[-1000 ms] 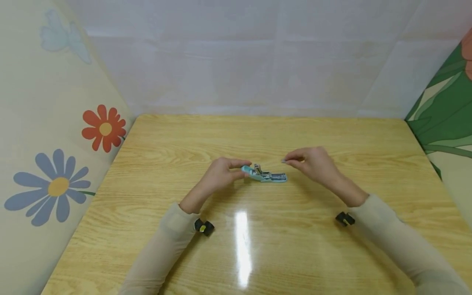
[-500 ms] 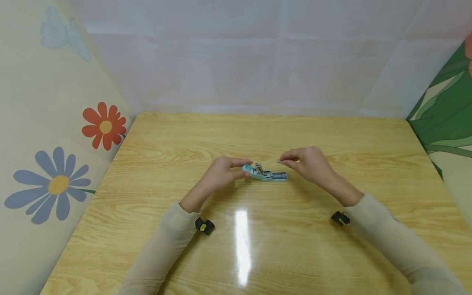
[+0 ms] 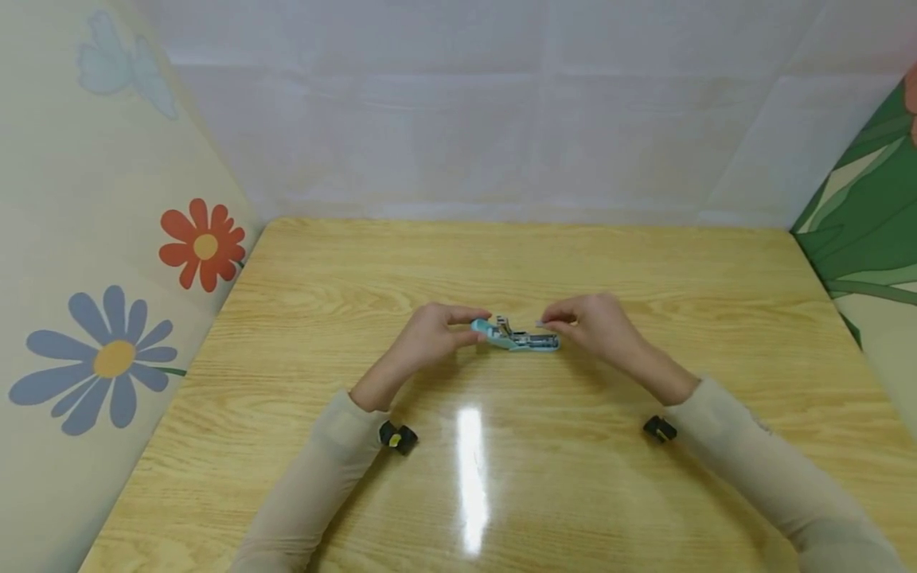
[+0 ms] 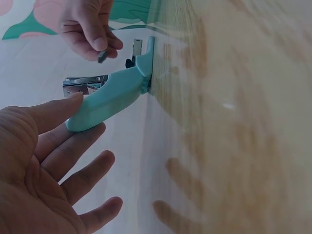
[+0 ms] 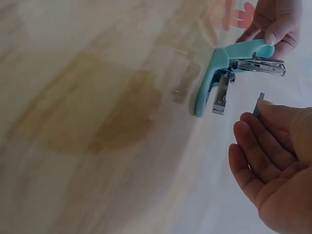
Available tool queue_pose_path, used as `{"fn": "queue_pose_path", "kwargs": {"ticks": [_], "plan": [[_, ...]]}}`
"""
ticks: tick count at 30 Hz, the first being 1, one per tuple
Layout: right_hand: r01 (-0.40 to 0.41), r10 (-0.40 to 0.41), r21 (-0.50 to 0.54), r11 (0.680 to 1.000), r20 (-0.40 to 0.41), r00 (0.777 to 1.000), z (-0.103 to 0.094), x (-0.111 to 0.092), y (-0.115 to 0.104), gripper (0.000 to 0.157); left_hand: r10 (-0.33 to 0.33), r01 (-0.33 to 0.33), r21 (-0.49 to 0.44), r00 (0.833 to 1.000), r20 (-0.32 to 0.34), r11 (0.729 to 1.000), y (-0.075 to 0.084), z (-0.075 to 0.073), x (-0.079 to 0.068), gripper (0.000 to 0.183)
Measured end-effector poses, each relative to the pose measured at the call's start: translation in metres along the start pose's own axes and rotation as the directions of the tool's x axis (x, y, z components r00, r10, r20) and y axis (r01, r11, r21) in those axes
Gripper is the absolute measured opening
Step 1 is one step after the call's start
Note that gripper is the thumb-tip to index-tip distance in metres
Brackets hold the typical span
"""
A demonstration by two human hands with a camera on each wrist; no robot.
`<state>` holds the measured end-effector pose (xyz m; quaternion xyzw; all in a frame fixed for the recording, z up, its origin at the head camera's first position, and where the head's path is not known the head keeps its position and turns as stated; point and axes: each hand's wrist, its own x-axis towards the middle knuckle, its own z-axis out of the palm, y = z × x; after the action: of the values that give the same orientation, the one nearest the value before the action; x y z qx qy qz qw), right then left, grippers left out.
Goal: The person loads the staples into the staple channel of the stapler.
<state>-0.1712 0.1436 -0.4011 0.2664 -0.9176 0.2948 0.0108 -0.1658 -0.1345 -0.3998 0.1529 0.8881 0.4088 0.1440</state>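
A teal stapler (image 3: 507, 342) lies spread wide on the table, its metal magazine (image 5: 222, 92) and a second metal part (image 5: 261, 66) exposed. My left hand (image 3: 432, 338) pinches the end of its raised teal cover (image 4: 109, 100) between thumb and fingers, the other fingers spread below. In the right wrist view, a short grey strip of staples (image 5: 259, 104) sticks out between the thumb and index finger of my right hand (image 3: 598, 326). That hand hovers just above and to the right of the magazine, with the strip apart from the stapler in both wrist views.
The wooden table (image 3: 344, 263) carries a bright light reflection near its front. A white cloth (image 3: 458, 143) hangs behind the far edge. Painted panels with flowers (image 3: 115, 362) flank both sides. Black wrist cameras (image 3: 397, 438) sit at both cuffs.
My right hand has moved left and slightly down, bringing the staple strip closer to the stapler. The left hand and the stapler have stayed nearly still.
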Motion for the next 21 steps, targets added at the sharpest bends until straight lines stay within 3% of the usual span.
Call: {"fn": "queue_pose_path", "kwargs": {"ticks": [21], "plan": [[0.044, -0.043, -0.054, 0.998, 0.016, 0.999, 0.017, -0.005, 0.005, 0.007, -0.008, 0.008, -0.006, 1.0, 0.002, 1.0, -0.001, 0.0, 0.002, 0.038]]}}
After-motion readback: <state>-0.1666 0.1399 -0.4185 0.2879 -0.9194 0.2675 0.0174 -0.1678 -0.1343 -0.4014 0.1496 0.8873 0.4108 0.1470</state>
